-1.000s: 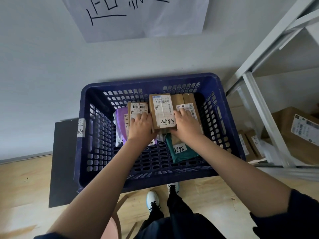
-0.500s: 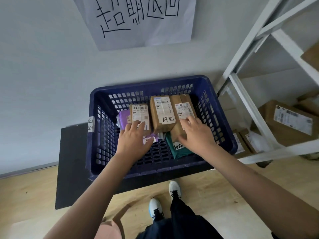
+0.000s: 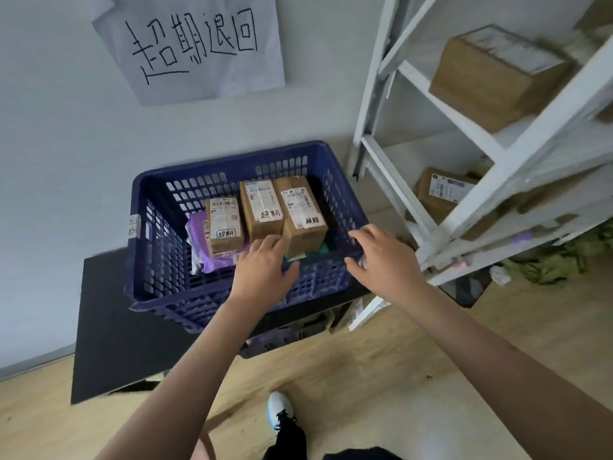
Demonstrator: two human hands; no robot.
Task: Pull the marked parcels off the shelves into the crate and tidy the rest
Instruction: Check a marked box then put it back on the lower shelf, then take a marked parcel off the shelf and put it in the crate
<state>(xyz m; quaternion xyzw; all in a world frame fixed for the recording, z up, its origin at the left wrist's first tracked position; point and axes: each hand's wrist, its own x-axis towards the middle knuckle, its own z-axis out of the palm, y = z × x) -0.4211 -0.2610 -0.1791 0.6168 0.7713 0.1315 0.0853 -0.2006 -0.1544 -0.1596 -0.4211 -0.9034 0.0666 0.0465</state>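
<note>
A dark blue slotted crate (image 3: 156, 254) stands against the wall. Inside it three brown parcels with white labels and handwritten marks lie side by side: a small one (image 3: 224, 224) at the left, a taller one (image 3: 260, 210) in the middle, another (image 3: 303, 217) at the right. A purple bag (image 3: 199, 234) and a green bag (image 3: 323, 249) lie under them. My left hand (image 3: 265, 270) hovers over the crate's near side, fingers relaxed, holding nothing. My right hand (image 3: 381, 257) hangs over the near right rim, fingers spread, empty.
A white metal shelf rack (image 3: 491, 141) stands at the right with brown boxes (image 3: 494, 74) on its levels and green stuff on the floor beneath. A handwritten paper sign (image 3: 199, 44) hangs on the wall. The crate sits on a black mat (image 3: 109, 340) over wooden floor.
Both hands have let go of the parcels and drawn back toward the crate's near rim. The view has pulled back and swung right, showing more of the shelves.
</note>
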